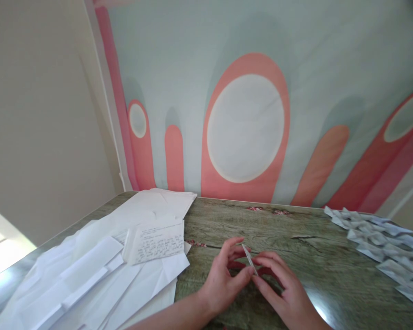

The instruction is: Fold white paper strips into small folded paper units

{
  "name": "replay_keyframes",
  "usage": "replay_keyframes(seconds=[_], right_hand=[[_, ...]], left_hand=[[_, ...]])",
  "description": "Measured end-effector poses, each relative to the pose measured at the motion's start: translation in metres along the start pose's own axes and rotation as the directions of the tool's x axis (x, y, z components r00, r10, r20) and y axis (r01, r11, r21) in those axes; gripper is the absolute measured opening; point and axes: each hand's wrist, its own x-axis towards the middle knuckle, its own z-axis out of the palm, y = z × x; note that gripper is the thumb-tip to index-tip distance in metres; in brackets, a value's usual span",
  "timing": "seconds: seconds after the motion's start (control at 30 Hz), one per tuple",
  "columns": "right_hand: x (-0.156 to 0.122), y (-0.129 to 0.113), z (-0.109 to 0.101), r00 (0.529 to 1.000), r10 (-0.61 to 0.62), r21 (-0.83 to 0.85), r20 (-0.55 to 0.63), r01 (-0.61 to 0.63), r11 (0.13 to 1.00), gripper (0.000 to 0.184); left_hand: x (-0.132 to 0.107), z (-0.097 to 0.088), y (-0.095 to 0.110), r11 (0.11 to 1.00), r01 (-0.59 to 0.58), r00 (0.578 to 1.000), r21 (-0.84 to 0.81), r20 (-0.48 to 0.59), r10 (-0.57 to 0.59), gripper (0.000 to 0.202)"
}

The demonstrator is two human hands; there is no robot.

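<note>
White paper, folded down to a narrow strip (249, 258), stands on edge between the two hands near the front middle of the tabletop (261, 229). Its long axis runs from upper left to lower right in the head view, tilted away from the person at the top end, and only its thin edge faces the camera, so how many layers it has cannot be told.

Both hands close on it from opposite sides. The left hand (223, 275) comes in from the left with its fingers (236, 243) curled around the far end and its thumb pressing against the near lower end of the strip. The right hand (282, 284) lies just to the right, fingers bent over, their tips meeting the strip along its right face. Neither hand is clearly nearer; the strip sits at the seam where the fingertips of both meet (a shared pinch rather than a one-handed hold). The strip is lifted a little off the wood-grain surface, or perhaps touching it at the low end; that contact is hidden by the fingers.

Left of the hands, well apart from the strip, lies a loose spread of white sheets (99, 270), one of them a handwritten note (156, 240) on top. Far to the right, along the table's edge, lie rows of small folded paper pieces (382, 243). A wall with pink and pale round shapes (244, 128) rises behind.
</note>
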Motion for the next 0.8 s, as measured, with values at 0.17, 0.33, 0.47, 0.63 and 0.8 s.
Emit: replay_keyframes(seconds=[0.17,0.33,0.47,0.63,0.8], right_hand=[[0.001,-0.0006,0.0,1.0,0.03,0.05,0.004,-0.03,0.998,0.019],[0.0023,-0.0024,-0.0004,0.999,0.05,0.064,-0.003,-0.05,0.997,0.018],[0.0021,-0.0014,-0.001,0.998,0.066,0.065,0.005,-0.066,0.996,0.019],[0.0014,0.002,-0.0012,0.996,0.091,0.075,0.012,-0.092,0.993,0.02],[0.0015,0.0052,-0.0001,0.994,0.108,0.099,0.012,-0.108,0.989,0.026]], left_hand=[[-0.0004,-0.0001,0.0026,0.999,0.011,1.0,0.034,0.015,-0.011,0.038],[-0.0011,-0.0002,0.0043,0.998,0.023,1.0,0.059,-0.004,-0.022,0.036],[-0.0006,-0.0011,0.004,0.996,0.034,0.999,0.082,0.011,-0.035,0.03],[-0.0007,-0.0002,0.0034,0.998,0.023,1.0,0.052,0.005,-0.024,0.026],[0.003,-0.0019,0.0003,0.997,0.039,0.999,-0.068,-0.02,-0.04,0.022]])
